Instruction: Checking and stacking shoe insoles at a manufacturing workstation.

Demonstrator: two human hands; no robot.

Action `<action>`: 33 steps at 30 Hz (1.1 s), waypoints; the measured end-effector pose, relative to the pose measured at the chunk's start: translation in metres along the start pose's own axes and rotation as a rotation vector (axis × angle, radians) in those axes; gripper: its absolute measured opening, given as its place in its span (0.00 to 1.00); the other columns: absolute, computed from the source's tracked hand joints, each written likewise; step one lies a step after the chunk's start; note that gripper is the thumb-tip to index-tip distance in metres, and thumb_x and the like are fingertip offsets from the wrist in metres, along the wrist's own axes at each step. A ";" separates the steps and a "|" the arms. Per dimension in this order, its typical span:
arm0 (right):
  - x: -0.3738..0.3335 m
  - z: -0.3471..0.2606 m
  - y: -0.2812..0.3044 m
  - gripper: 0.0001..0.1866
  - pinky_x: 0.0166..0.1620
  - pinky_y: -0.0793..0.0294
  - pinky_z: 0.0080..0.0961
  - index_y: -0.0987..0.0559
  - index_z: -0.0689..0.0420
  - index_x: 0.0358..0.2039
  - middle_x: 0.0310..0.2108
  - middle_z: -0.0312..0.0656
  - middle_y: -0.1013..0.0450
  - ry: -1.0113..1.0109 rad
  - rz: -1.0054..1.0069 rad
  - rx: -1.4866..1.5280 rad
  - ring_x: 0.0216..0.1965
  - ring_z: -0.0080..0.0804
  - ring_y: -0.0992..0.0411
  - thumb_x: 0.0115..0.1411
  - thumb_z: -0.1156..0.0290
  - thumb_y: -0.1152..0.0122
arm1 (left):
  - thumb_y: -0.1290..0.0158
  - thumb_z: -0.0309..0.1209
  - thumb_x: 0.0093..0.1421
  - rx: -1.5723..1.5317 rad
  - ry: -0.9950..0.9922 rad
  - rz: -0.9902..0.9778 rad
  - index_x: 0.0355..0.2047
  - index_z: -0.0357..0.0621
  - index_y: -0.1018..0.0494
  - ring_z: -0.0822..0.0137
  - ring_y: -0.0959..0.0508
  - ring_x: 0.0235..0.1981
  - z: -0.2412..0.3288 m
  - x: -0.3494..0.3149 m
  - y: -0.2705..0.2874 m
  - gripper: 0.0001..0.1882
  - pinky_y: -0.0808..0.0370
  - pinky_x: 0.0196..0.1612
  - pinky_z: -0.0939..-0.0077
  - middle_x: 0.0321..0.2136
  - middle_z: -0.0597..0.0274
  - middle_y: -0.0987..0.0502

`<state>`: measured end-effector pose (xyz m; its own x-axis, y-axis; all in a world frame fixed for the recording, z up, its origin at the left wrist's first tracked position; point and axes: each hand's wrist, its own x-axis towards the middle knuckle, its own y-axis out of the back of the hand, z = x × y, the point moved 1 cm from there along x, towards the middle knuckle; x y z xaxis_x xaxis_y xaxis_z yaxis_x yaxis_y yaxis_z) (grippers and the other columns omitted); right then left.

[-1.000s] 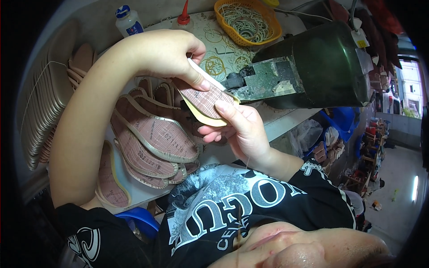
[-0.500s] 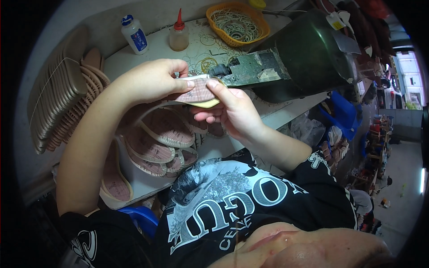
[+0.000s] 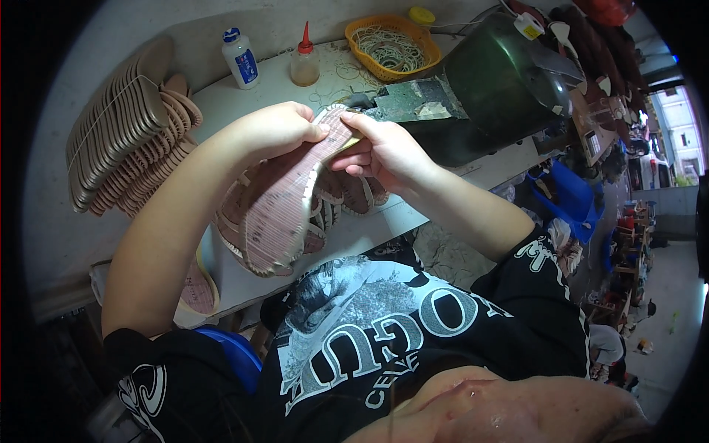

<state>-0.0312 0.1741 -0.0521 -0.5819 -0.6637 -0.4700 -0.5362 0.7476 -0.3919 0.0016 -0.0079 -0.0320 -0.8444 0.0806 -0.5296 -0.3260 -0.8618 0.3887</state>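
Note:
A pink striped shoe insole [image 3: 277, 210] with a pale pleated edge is between my hands, its broad end reaching down towards me. My left hand [image 3: 289, 131] pinches it near its far, narrow end, thumb on top. My right hand [image 3: 384, 151] grips the same end from the right, thumb on the upper face and fingers curled beneath. That end is close by the working head of a dark green machine [image 3: 509, 85]; whether it touches is hidden. Behind the held insole lie several similar insoles [image 3: 360, 193], partly covered.
On the left stand stacked beige insoles [image 3: 122, 133] tied with string. Along the back are a white bottle [image 3: 240, 63], a red-tipped glue bottle [image 3: 304, 68] and an orange basket [image 3: 354, 48] of cords. Another insole [image 3: 199, 290] lies at the table's near-left edge. Blue plastic [image 3: 569, 196] is at right.
The held insole has turned, so its broad pink face now extends down towards me. My hands stay pinching it near the machine. The view has shifted slightly.

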 end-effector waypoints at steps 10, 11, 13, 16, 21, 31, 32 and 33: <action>0.010 0.003 0.022 0.16 0.29 0.27 0.15 0.24 0.60 0.35 0.27 0.37 0.25 -0.013 -0.039 0.066 0.25 0.21 0.26 0.61 0.59 0.47 | 0.54 0.41 0.63 -0.255 0.121 -0.108 0.23 0.38 0.27 0.73 0.33 0.05 0.014 -0.010 -0.014 0.19 0.39 0.09 0.81 0.12 0.59 0.26; 0.005 0.001 0.021 0.16 0.31 0.28 0.17 0.23 0.61 0.36 0.27 0.36 0.25 0.005 -0.029 0.062 0.26 0.21 0.27 0.61 0.60 0.47 | 0.54 0.41 0.63 -0.259 0.123 -0.106 0.23 0.38 0.27 0.73 0.33 0.05 0.012 -0.010 -0.013 0.19 0.39 0.09 0.81 0.12 0.59 0.26; -0.013 -0.009 0.024 0.18 0.34 0.29 0.16 0.23 0.63 0.40 0.31 0.37 0.25 -0.133 -0.158 -0.126 0.30 0.19 0.28 0.61 0.60 0.45 | 0.52 0.43 0.61 -0.225 0.124 -0.102 0.20 0.40 0.28 0.75 0.35 0.05 0.006 -0.005 -0.008 0.20 0.40 0.10 0.81 0.10 0.60 0.27; -0.038 -0.012 0.050 0.17 0.38 0.29 0.16 0.23 0.65 0.40 0.33 0.39 0.24 -0.163 -0.448 -0.285 0.33 0.18 0.28 0.58 0.64 0.39 | 0.50 0.45 0.60 -0.199 0.126 -0.099 0.17 0.42 0.29 0.76 0.39 0.04 0.006 0.000 -0.003 0.22 0.45 0.10 0.80 0.07 0.62 0.29; -0.048 0.009 0.072 0.14 0.36 0.31 0.15 0.21 0.64 0.34 0.30 0.37 0.24 -0.067 -0.272 -0.233 0.29 0.16 0.29 0.58 0.64 0.39 | 0.46 0.47 0.57 -0.203 0.109 0.020 0.13 0.41 0.31 0.77 0.41 0.03 0.002 0.012 0.002 0.24 0.47 0.08 0.81 0.04 0.66 0.35; -0.022 0.022 0.043 0.15 0.39 0.26 0.19 0.23 0.66 0.38 0.33 0.42 0.23 0.078 -0.151 0.021 0.34 0.21 0.25 0.62 0.65 0.45 | 0.44 0.47 0.56 -0.309 -0.007 0.192 0.13 0.44 0.34 0.79 0.44 0.03 -0.016 0.043 0.019 0.23 0.50 0.07 0.83 0.04 0.70 0.38; -0.017 0.021 0.036 0.16 0.39 0.26 0.19 0.24 0.66 0.39 0.34 0.42 0.23 0.075 -0.129 0.043 0.34 0.22 0.25 0.62 0.64 0.45 | 0.44 0.48 0.56 -0.299 -0.001 0.224 0.13 0.45 0.35 0.79 0.44 0.03 -0.016 0.043 0.022 0.23 0.49 0.07 0.82 0.04 0.71 0.39; -0.013 0.022 0.029 0.16 0.39 0.26 0.19 0.24 0.67 0.40 0.35 0.42 0.23 0.070 -0.109 0.066 0.34 0.22 0.25 0.62 0.64 0.46 | 0.47 0.47 0.59 -0.283 -0.007 0.242 0.16 0.46 0.34 0.80 0.43 0.03 -0.015 0.040 0.025 0.22 0.48 0.07 0.84 0.05 0.73 0.38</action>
<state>-0.0257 0.2056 -0.0746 -0.5644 -0.7397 -0.3665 -0.5585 0.6691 -0.4902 -0.0339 -0.0332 -0.0545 -0.8858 -0.1404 -0.4423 0.0134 -0.9605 0.2779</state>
